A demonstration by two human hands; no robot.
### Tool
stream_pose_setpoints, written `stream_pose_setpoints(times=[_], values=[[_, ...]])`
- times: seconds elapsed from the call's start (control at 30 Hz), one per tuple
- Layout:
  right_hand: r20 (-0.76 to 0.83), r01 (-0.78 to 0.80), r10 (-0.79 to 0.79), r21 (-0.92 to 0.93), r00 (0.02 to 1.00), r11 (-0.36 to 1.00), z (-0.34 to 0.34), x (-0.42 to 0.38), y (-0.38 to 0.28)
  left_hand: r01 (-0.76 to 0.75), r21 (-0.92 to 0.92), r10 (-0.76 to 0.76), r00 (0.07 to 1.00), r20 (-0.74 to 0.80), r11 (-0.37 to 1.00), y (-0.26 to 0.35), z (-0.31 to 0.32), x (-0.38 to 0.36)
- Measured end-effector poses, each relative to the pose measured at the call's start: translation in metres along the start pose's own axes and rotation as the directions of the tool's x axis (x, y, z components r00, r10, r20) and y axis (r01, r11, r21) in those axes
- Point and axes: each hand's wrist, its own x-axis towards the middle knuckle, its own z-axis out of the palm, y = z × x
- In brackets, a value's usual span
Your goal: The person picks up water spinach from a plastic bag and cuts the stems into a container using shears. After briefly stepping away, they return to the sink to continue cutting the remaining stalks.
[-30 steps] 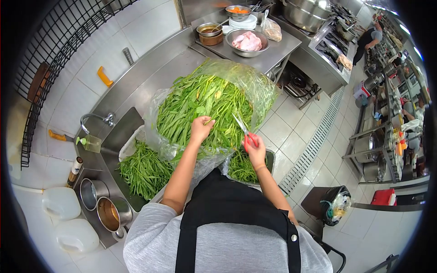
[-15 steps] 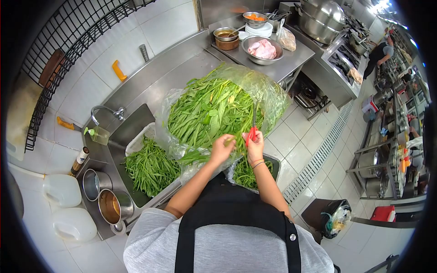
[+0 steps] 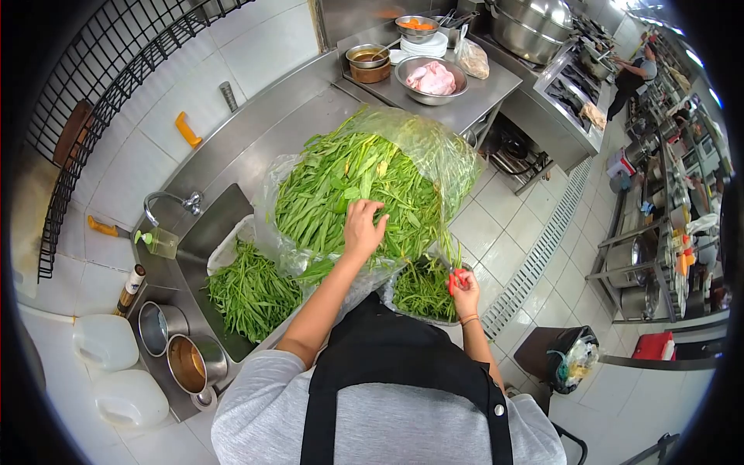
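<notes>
My left hand (image 3: 363,228) is over the big heap of leafy greens (image 3: 333,178) in a clear plastic bag (image 3: 434,139), fingers apart near the leaves, with nothing visible in them. Red-handled scissors (image 3: 456,280) are in my right hand (image 3: 466,293), their blades over the greens in a container (image 3: 422,291) at the front right of the bag. Another pile of greens (image 3: 252,294) lies in the sink, beside and over a white tray (image 3: 225,246).
A steel bowl of raw meat (image 3: 432,80) stands on the back counter. Pots (image 3: 195,364) and white jugs (image 3: 128,397) are at the lower left. A lined bin (image 3: 542,358) is at the right. Another person (image 3: 632,77) is by the far stoves.
My left hand has moved up and left onto the heap. My right hand has gone down and right with the scissors, away from my left hand. The view has shifted slightly.
</notes>
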Motion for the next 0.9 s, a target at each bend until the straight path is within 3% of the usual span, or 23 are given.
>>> stream_pose_setpoints(times=[0.03, 0.07, 0.1, 0.13, 0.2, 0.27, 0.37, 0.43, 0.6, 0.67, 0.7, 0.73, 0.8, 0.9], values=[[-0.028, -0.11, 0.111, 0.04, 0.993, 0.993, -0.004, -0.006, 0.001, 0.008, 0.022, -0.008, 1.0, 0.002, 1.0, 0.0, 0.001, 0.005], [-0.027, -0.109, 0.11, 0.039, 0.994, 0.993, -0.008, -0.012, 0.002, 0.008, 0.021, -0.008, 1.0, 0.001, 1.0, 0.001, 0.003, 0.009], [-0.047, -0.025, 0.009, -0.342, 0.999, 0.939, -0.017, -0.02, 0.012, 0.014, 0.063, -0.014, 1.0, 0.004, 0.998, 0.006, 0.004, 0.013], [-0.027, 0.051, -0.093, -0.673, 0.995, 0.738, -0.029, -0.026, 0.025, 0.019, 0.104, -0.02, 1.0, 0.006, 0.994, 0.01, 0.006, 0.016], [-0.092, 0.033, -0.131, -0.683, 0.987, 0.73, -0.041, -0.034, 0.042, 0.016, 0.149, -0.018, 1.0, 0.009, 0.989, 0.011, 0.012, 0.02], [-0.129, -0.085, -0.013, -0.721, 0.992, 0.687, -0.039, -0.042, 0.032, 0.016, 0.194, -0.019, 1.0, 0.013, 0.981, 0.008, 0.016, 0.022], [-0.099, -0.01, -0.071, -0.646, 0.993, 0.763, -0.025, -0.037, 0.021, 0.012, 0.182, -0.013, 1.0, 0.006, 0.983, 0.001, 0.017, 0.025], [-0.089, 0.065, -0.124, -0.491, 0.988, 0.869, -0.011, -0.028, 0.019, 0.065, 0.044, -0.064, 0.998, -0.013, 0.997, 0.0, 0.01, 0.028], [-0.011, 0.018, -0.022, -0.265, 1.0, 0.964, 0.038, -0.006, -0.03, 0.021, -0.142, -0.041, 0.99, -0.138, 0.99, 0.005, -0.012, 0.035], [0.22, -0.193, 0.249, -0.247, 0.943, 0.95, 0.058, -0.001, -0.068, 0.242, -0.397, -0.247, 0.968, 0.04, 0.885, 0.009, -0.022, 0.034], [0.334, -0.174, 0.252, -0.248, 0.908, 0.953, 0.063, 0.003, -0.071, 0.217, -0.439, -0.221, 0.974, 0.043, 0.872, -0.001, -0.014, 0.031], [0.335, -0.175, 0.254, -0.247, 0.907, 0.953, 0.071, 0.004, -0.081, 0.218, -0.437, -0.222, 0.974, 0.043, 0.872, -0.004, -0.011, 0.028], [0.346, -0.462, 0.51, -0.216, 0.788, 0.86, 0.083, 0.003, -0.098, 0.327, -0.611, -0.284, 0.944, 0.171, 0.721, -0.003, -0.007, 0.023], [0.365, -0.49, 0.535, -0.217, 0.762, 0.844, 0.085, 0.008, -0.089, 0.399, -0.615, -0.307, 0.917, 0.255, 0.68, 0.0, -0.004, 0.011]])
